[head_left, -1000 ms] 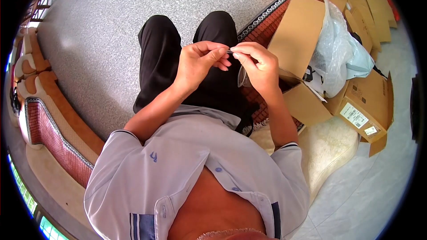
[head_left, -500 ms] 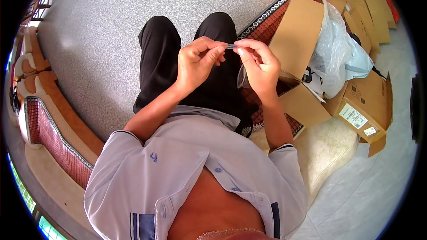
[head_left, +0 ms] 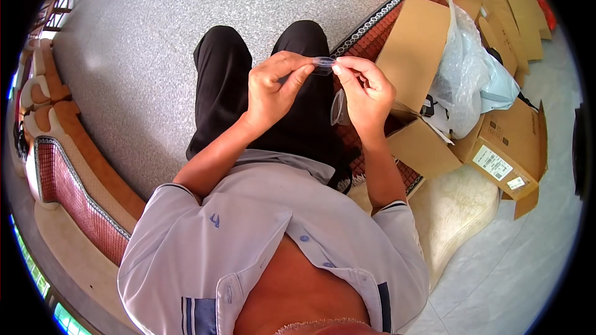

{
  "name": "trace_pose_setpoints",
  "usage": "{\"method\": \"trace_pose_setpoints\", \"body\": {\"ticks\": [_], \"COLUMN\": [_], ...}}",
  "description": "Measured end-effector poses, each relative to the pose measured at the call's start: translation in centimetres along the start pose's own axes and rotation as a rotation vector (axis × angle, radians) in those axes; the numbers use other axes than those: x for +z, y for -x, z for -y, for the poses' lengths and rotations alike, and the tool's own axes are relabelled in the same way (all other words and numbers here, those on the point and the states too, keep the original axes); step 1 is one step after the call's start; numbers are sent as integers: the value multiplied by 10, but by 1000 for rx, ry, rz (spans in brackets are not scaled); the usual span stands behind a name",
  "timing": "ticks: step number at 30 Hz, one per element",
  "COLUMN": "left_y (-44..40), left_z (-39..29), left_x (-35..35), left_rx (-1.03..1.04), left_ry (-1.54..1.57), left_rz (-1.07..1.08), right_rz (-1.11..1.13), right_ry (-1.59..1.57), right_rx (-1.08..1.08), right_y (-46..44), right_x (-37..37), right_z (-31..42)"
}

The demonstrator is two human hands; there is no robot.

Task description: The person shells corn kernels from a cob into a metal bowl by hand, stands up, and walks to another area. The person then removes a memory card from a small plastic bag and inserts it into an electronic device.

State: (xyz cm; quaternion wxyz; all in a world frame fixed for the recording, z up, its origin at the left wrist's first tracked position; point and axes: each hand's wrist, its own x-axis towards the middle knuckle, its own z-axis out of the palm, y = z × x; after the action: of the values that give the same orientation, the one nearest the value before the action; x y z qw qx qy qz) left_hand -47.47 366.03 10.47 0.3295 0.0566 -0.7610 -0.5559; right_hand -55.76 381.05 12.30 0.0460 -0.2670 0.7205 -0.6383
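A small, thin clear plastic piece point(head_left: 323, 62) is stretched between my two hands, above the knees. My left hand point(head_left: 275, 84) pinches its left end between thumb and fingertips. At the other end, the thumb and index finger of my right hand point(head_left: 367, 90) grip it. The plastic bows into a narrow oval; its exact kind is too small to make out. Just beneath my right hand, a pale see-through looped item point(head_left: 338, 108) shows against the red woven mat point(head_left: 361, 36).
To the right stands an open cardboard box point(head_left: 414, 46) with bubble wrap point(head_left: 462, 74) and a black item point(head_left: 428, 106) in it. Beside it lies another box point(head_left: 506, 149) with a white label. Flattened cardboard point(head_left: 524, 22) is behind. A wooden seat point(head_left: 93, 161) curves along the left.
My right hand has shifted slightly right, and the gap between the fingertips is a little wider. More of the clear plastic shows, now bowed into an oval.
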Motion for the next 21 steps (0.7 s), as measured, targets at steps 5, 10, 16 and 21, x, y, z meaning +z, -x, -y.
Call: {"method": "trace_pose_setpoints", "body": {"ticks": [5,10,16,21], "left_y": [2,3,1,10], "left_z": [-6,-8,-1,-2], "left_x": [0,1,0,4], "left_rx": [46,29,-39,-265], "left_ry": [-147,-141,-16,172], "left_rz": [3,9,37,176], "right_rz": [-20,3,-52,66], "right_ry": [-5,-45,-248,-83], "right_rx": [-106,-75,158,172], "right_y": [2,3,4,22], "right_x": [6,7,4,-8], "right_z": [-1,-2,0,-17]}}
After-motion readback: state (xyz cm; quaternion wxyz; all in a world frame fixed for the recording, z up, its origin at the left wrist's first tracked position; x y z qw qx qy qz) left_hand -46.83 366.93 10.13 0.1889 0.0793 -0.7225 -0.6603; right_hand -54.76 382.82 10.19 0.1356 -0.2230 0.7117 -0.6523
